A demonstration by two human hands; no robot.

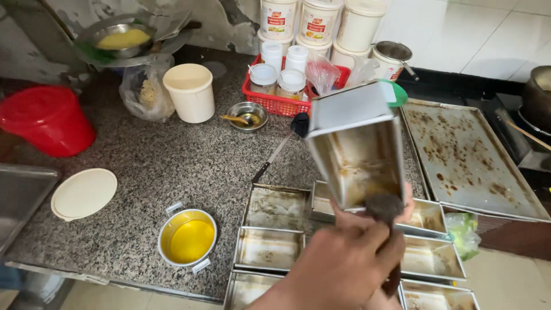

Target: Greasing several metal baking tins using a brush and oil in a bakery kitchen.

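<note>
Fingers of right hand [344,267] brush upright loaf tin [357,143], mouth facing camera

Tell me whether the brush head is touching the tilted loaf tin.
Touching. The head view shows the dark brush head pressed against the open lip of the tilted loaf tin, with no gap; the right hand grips the brush handle.

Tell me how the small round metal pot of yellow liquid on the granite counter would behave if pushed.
The small round metal pot probably slides rather than tips, since it sits low and wide. Its yellow liquid would likely slosh, as the top is open. The side handles look small, so grip may be awkward, perhaps slippery if oily.
</note>
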